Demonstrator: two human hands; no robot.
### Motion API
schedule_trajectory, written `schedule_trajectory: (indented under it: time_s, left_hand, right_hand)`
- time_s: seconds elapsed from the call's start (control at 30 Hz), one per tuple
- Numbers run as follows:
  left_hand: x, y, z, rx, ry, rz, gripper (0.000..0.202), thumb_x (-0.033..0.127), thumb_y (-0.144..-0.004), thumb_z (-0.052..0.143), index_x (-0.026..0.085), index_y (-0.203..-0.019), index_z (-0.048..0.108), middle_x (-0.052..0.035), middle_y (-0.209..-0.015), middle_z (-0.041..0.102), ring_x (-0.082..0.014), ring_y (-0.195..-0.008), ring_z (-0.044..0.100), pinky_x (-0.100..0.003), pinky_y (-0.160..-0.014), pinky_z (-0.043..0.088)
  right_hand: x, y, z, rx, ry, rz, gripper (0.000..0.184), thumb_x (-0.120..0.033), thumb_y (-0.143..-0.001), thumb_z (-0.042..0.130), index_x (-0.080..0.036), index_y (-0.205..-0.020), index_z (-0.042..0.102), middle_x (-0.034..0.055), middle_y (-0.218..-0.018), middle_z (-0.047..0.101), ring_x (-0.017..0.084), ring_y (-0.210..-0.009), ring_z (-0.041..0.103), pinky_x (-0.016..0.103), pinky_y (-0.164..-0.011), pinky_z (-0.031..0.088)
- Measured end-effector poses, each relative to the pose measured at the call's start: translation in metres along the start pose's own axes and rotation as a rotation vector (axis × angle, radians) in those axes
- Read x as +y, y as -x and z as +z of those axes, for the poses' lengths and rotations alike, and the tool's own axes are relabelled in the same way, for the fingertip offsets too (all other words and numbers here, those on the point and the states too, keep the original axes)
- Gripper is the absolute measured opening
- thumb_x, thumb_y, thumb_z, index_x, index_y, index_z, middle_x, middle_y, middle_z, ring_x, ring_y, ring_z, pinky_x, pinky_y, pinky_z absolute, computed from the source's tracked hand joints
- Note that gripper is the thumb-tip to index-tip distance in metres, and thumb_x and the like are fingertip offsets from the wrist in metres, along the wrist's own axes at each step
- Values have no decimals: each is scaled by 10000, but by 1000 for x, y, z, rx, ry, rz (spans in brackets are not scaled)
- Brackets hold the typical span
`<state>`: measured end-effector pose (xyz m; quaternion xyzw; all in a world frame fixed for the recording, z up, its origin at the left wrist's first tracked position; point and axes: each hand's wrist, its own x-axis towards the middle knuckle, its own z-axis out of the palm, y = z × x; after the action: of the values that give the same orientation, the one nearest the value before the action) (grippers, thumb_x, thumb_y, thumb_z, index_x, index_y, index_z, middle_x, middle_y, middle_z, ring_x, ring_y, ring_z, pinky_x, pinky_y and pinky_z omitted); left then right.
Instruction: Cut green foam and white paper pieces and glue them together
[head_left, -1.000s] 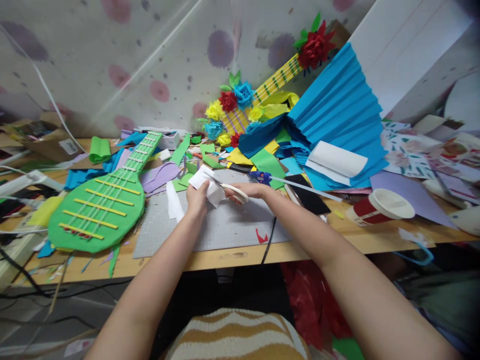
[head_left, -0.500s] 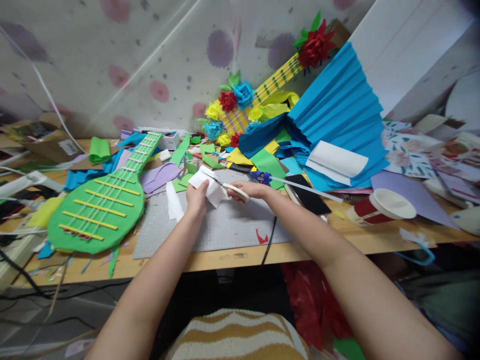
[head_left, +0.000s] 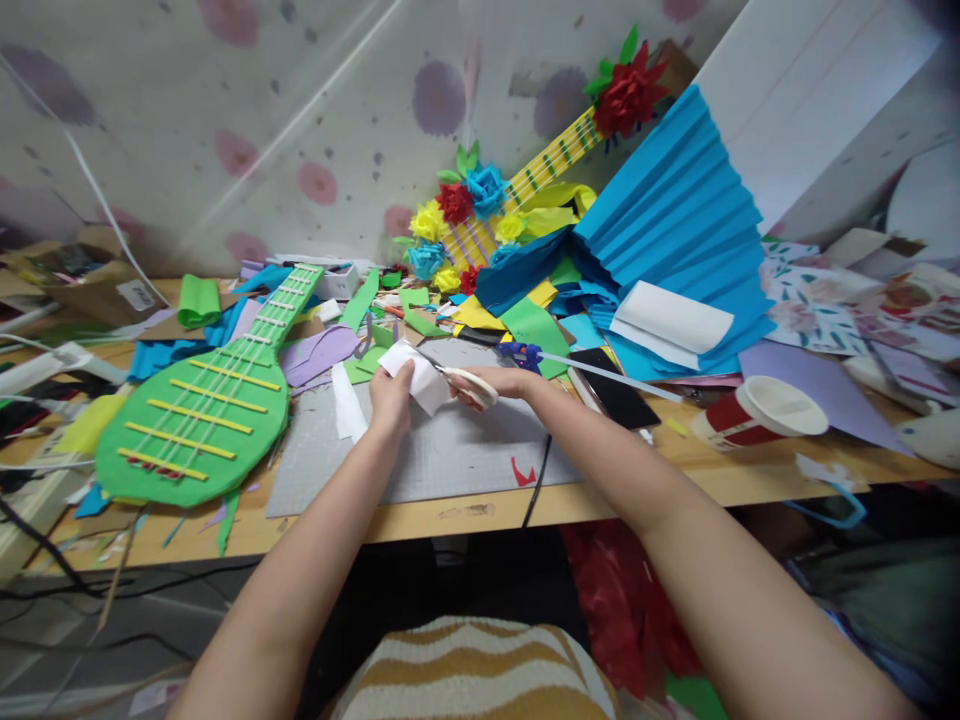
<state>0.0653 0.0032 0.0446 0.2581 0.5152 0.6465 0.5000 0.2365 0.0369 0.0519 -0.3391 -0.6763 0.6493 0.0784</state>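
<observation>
My left hand (head_left: 391,397) pinches a small piece of white paper (head_left: 420,375) above the grey cutting mat (head_left: 450,450). My right hand (head_left: 501,382) grips white-handled scissors (head_left: 466,381), whose blades reach left into the paper. Both hands are closed and sit close together over the middle of the mat. A loose white paper strip (head_left: 346,403) lies on the mat just left of my left hand.
A green paper guitar (head_left: 202,410) lies at left. Behind stand a flowered yellow guitar (head_left: 495,210) and a blue pleated fan (head_left: 667,220). A red paper cup (head_left: 750,412), a black phone (head_left: 615,392), blue-handled scissors (head_left: 525,353) and coloured scraps crowd the wooden table (head_left: 465,515).
The hands, scissors and paper have barely shifted; the blades sit slightly further into the paper.
</observation>
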Motion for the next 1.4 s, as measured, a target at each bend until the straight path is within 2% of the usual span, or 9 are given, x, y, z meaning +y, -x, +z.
schedule_trajectory:
  time_s: [0.2, 0.4, 0.53, 0.77, 0.93, 1.13, 1.4]
  left_hand:
    - [-4, 5, -1, -16, -8, 9, 301, 254, -568, 675, 112, -826, 613, -85, -821, 661, -159, -661, 607, -294, -638, 475]
    - [-1, 9, 0, -25, -20, -31, 321, 247, -545, 688, 110, -827, 620, -54, -778, 659, -119, -597, 578, -231, -565, 447]
    - [5, 14, 1, -34, 1, -86, 327, 213, -548, 683, 119, -856, 624, -50, -803, 664, -113, -607, 579, -215, -546, 443]
    - [9, 9, -5, -62, 52, -105, 285, 202, -563, 674, 127, -831, 616, -47, -795, 666, -117, -595, 581, -223, -541, 449]
    - [4, 13, -4, -141, 70, -153, 309, 199, -564, 682, 118, -857, 620, -45, -790, 665, -120, -601, 588, -231, -565, 456]
    - [3, 20, 1, -130, 76, -181, 268, 173, -579, 676, 120, -835, 618, -37, -779, 668, -112, -607, 594, -223, -580, 462]
    - [4, 20, 3, -152, 73, -184, 271, 189, -559, 690, 122, -810, 614, -34, -746, 665, -117, -590, 588, -220, -545, 454]
  right_hand:
    - [-8, -2, 4, 22, -19, -34, 404, -543, -725, 577, -169, -746, 427, -52, -550, 458, 62, -442, 445, 179, -383, 369]
    - [-3, -7, 2, 4, -32, -68, 387, -520, -730, 593, -168, -759, 433, -63, -534, 441, 58, -429, 436, 170, -380, 360]
    - [-3, -5, 3, 26, -5, -77, 443, -575, -704, 594, -161, -747, 443, -56, -523, 456, 63, -430, 436, 171, -371, 342]
    - [-10, 9, -1, -105, -101, -59, 569, -706, -714, 460, -149, -827, 476, -30, -603, 478, 70, -470, 463, 196, -414, 403]
    - [-9, 7, -2, -56, -40, -28, 523, -669, -738, 471, -152, -819, 480, -29, -578, 490, 74, -465, 462, 191, -409, 380]
    - [-12, 3, 3, -38, -12, -44, 412, -570, -731, 557, -172, -785, 469, -49, -534, 471, 70, -448, 428, 179, -395, 330]
    - [-7, 4, 2, 26, -14, -20, 466, -616, -698, 564, -176, -808, 454, -52, -529, 492, 75, -441, 447, 191, -403, 345]
